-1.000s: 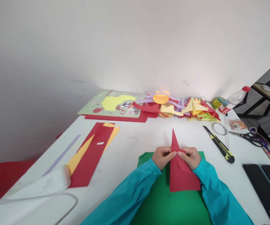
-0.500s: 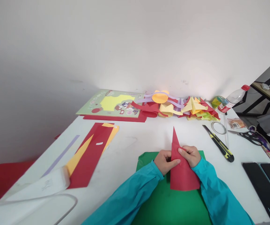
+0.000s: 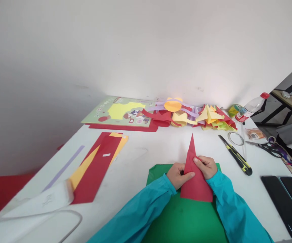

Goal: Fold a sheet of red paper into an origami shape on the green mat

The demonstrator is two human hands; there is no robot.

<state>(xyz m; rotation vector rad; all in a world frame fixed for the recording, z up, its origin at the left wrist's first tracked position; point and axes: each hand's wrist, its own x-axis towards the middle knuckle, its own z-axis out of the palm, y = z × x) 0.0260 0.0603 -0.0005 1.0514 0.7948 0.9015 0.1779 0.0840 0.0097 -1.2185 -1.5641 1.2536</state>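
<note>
Pinching a folded red paper (image 3: 196,185) between thumbs and fingers of both hands (image 3: 178,175) (image 3: 205,166), pointy end up, over a green sheet (image 3: 186,221).

a papercraft corner is shown, set up indoors on a white table (image 3: 140,152) pushed against a plain, lightly scuffed wall (image 3: 135,50). that use is shown by the red folded sheet (image 3: 196,184) held over a green mat (image 3: 186,219), by the folded paper pieces (image 3: 210,116) heaped along the wall, and by the utility knife (image 3: 235,155), scissors (image 3: 266,146) and roll of tape (image 3: 236,138) laid out at the right. beyond the table, a wood-topped desk (image 3: 289,101) with a dark metal frame is seen. whether a home or an office is shown cannot be told.
</note>
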